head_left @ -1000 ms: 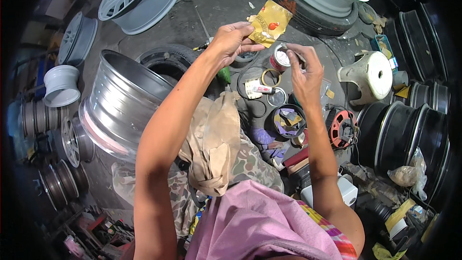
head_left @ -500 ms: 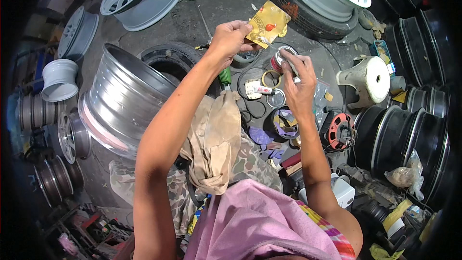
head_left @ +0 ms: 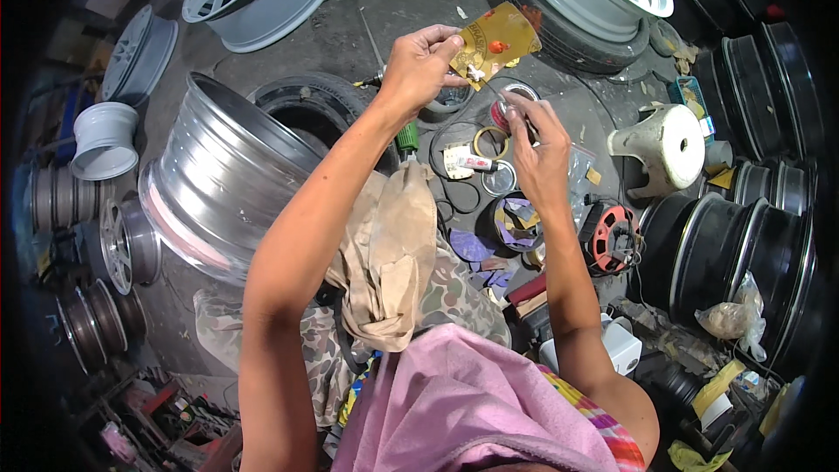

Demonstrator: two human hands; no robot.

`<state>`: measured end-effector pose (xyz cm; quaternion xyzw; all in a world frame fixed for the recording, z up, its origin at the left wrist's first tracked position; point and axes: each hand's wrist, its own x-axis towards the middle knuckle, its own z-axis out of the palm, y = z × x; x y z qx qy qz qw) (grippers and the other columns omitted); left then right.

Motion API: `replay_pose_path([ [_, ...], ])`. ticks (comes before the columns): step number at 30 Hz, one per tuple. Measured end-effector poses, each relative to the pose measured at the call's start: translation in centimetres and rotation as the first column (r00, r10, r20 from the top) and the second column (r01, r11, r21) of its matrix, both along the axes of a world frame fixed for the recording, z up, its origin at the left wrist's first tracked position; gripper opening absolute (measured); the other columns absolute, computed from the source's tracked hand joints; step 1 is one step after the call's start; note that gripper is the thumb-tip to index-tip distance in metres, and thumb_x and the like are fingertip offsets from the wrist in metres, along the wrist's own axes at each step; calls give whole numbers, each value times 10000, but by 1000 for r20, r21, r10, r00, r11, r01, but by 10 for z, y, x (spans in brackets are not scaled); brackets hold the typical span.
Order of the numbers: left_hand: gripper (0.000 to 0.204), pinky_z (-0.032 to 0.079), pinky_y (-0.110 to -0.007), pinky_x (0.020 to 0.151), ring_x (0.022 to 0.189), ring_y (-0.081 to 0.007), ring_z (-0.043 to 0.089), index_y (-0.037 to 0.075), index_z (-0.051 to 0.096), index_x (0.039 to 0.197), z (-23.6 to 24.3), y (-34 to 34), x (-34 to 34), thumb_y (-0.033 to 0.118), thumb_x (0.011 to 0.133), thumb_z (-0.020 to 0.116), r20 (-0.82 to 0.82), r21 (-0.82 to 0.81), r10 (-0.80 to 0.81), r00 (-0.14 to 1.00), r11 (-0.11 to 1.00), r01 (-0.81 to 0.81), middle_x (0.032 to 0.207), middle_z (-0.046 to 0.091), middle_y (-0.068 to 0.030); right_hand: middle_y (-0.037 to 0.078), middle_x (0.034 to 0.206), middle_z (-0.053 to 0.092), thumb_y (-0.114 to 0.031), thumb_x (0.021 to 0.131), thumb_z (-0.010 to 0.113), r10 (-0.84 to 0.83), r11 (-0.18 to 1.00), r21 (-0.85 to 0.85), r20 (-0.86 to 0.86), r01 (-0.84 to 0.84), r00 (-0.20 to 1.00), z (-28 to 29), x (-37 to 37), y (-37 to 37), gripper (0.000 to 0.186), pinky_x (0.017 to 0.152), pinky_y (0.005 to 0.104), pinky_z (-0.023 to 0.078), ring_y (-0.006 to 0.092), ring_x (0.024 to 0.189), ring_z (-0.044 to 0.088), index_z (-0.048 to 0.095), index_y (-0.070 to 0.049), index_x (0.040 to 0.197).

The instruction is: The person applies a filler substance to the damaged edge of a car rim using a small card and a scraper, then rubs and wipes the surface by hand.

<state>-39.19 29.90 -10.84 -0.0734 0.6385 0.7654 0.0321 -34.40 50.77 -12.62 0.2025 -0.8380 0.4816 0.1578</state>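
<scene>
My left hand point(head_left: 426, 61) pinches a thin yellow sheet point(head_left: 500, 38) by its near-left corner. An orange-red dab sits mid-sheet, and a small white blob lies close to my fingers. My right hand point(head_left: 539, 135) is closed in a pinch around a slim stick-like tool point(head_left: 491, 86), whose tip points at the white blob. Whether the tip touches it I cannot tell. Just beyond my right fingers stands an opened red tin point(head_left: 499, 114), partly covered by the hand. A roll of tape point(head_left: 492, 142) and a white tube point(head_left: 473, 163) lie beside it on the floor.
A large bare metal wheel rim point(head_left: 232, 179) leans at my left by a tyre point(head_left: 306, 96). A white stool point(head_left: 669, 149) and a red cable reel point(head_left: 612, 239) stand at right. Stacked dark rims point(head_left: 725, 249) line the right side. A beige cloth point(head_left: 389, 253) covers my lap.
The yellow sheet has turned and shifted slightly right, its face now flatter to view. My right hand has barely moved, and the tool tip still points at the sheet.
</scene>
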Motion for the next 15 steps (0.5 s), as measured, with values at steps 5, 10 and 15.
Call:
replay_pose_path([
  [5,313,675,-330,799,960,-185,734,-62,628,1272,-1,0,1,160,1053,603,-43,41,-24,999,999,25,1106,711,-124,116,928,718,-111,1021,621,-32,988,-145,176,58,984,-8,1,0,217,759,307,516,167,818,667,729,4,1170],
  [10,313,675,-335,807,967,-182,731,-71,633,1263,4,8,3,156,1049,608,-37,5,-34,999,999,34,1109,711,-126,88,890,714,-148,1039,608,51,971,-234,354,36,934,-18,-2,0,237,733,285,505,125,813,653,727,11,1169],
  [15,303,667,-314,809,960,-175,730,-67,652,1247,-1,1,2,154,1041,624,-25,-66,-13,1000,998,11,1079,721,-129,49,864,698,-162,1047,606,181,971,-222,436,-89,882,-18,-1,5,246,743,268,492,97,792,609,724,4,1186],
])
